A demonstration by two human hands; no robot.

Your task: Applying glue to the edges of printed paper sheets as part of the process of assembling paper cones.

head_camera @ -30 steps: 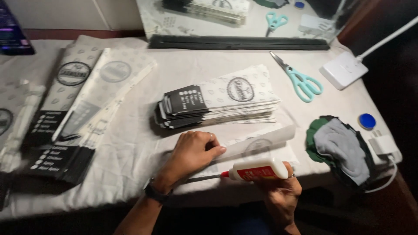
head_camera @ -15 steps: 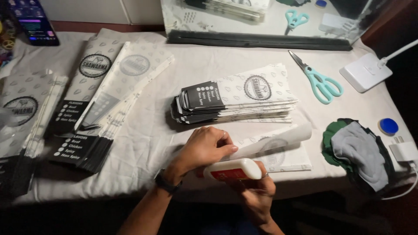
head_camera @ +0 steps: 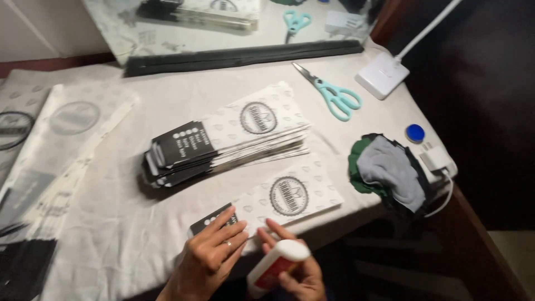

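pressing flat at the lower centre of the frame, the left hand lays spread fingers on the dark end of a single paper sleeve on the table. the right hand wraps its fingers around a glue stick, just below a stack of sleeves.

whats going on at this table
A person sits at a cloth-covered table making printed paper sleeves. The left hand presses flat on one printed paper sleeve at the table's near edge, while the right hand holds a glue stick beside it. A stack of sleeves lies behind, with teal scissors further back.
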